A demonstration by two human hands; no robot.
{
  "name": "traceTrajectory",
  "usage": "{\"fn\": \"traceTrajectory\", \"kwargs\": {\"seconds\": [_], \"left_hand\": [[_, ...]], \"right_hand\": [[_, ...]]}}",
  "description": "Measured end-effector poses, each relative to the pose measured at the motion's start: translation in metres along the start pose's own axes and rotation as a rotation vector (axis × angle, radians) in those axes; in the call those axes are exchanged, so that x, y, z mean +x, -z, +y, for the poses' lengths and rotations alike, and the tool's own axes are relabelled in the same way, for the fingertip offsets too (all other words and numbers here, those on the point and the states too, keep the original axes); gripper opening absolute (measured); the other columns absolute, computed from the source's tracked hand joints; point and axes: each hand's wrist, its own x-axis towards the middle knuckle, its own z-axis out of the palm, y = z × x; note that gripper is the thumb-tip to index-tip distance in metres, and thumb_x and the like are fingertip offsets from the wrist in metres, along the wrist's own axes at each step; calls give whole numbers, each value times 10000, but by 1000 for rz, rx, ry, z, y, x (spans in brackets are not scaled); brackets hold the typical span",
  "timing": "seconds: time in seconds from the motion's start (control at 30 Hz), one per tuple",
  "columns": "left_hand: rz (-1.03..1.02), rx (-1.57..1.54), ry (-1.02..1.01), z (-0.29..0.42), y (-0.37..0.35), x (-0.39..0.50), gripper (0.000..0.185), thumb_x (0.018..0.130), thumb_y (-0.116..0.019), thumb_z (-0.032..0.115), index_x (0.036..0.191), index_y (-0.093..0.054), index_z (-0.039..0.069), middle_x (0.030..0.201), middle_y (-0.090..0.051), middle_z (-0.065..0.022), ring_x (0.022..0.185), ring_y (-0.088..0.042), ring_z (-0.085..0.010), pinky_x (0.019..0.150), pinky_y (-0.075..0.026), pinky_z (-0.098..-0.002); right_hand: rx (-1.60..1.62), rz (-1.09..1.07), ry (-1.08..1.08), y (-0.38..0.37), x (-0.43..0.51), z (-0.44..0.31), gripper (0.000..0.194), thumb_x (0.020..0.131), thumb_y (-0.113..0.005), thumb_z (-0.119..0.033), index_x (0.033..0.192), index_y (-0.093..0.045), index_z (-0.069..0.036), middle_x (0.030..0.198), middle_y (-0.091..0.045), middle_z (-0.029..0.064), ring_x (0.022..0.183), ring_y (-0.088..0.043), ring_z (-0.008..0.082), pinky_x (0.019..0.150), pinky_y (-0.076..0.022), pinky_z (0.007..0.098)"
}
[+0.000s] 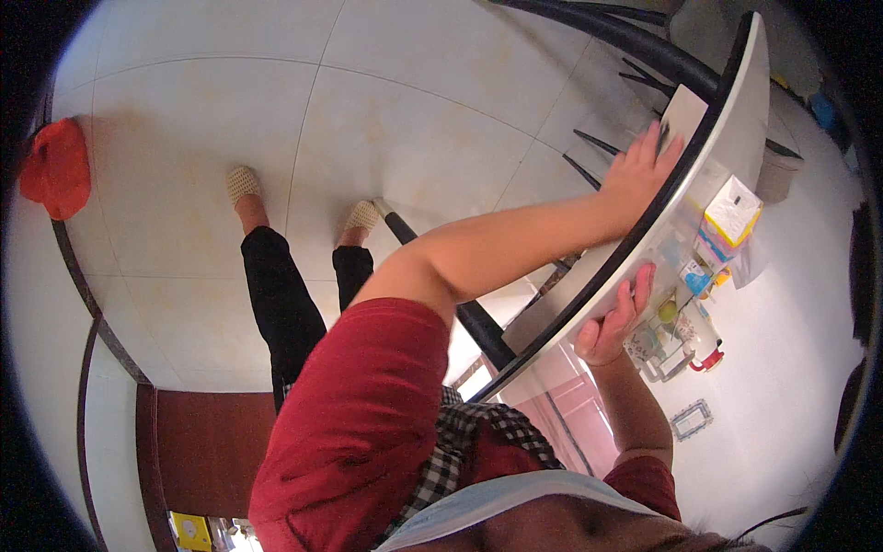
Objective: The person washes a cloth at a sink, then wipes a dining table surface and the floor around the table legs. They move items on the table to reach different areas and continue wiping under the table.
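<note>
My left hand (641, 165) reaches over the black edge of a white glossy-topped table (748, 90). Its blurred fingers are at a white flat panel (684, 117) by the table's edge, possibly a drawer. A small dark patch shows beside the fingers; whether they grip anything is unclear. My right hand (617, 321) is at the tabletop, fingers stretched and slightly apart, with nothing visible in it. Near it are a transparent container with a green round thing (667, 310), a floral white pitcher (697, 331) with a red part, and a tissue pack (732, 210).
Black table legs (486, 334) and thin dark prongs (590, 141) stand below the edge. A grey bin (778, 172) is beyond the table. On the tiled floor (414, 152) are my slippered feet (359, 217); a red cloth-like thing (58, 169) lies far left. A framed switch plate (691, 420) is on the wall.
</note>
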Motion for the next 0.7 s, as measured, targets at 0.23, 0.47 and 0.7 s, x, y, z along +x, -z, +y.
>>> {"fn": "traceTrajectory", "kwargs": {"seconds": [0.23,0.47,0.7], "left_hand": [[319,-28,31,-9,-15,104,672,983,-537,306,1606,-308,202,1650,-173,-321,1474,-268,-561,1122,-381,-605],[71,-246,108,-3,-7,40,725,967,-559,387,1626,-298,234,1682,-114,-269,1509,-199,-529,1136,-333,-640],[222,-29,127,-9,-5,128,668,1019,-510,474,1622,-315,263,1694,-90,-252,1501,-215,-524,1151,-330,-612]], "right_hand": [[1,-7,-8,1,0,-2,703,1031,-415,-519,1500,-383,4,1572,-319,354,1449,-304,564,1181,-232,663],[-7,-4,-19,0,2,-2,691,1020,-431,-509,1487,-401,-1,1575,-328,341,1457,-305,551,1192,-209,652],[6,43,-37,-2,2,0,630,993,-468,-486,1413,-489,-17,1540,-407,307,1443,-369,509,1198,-212,634]]}}
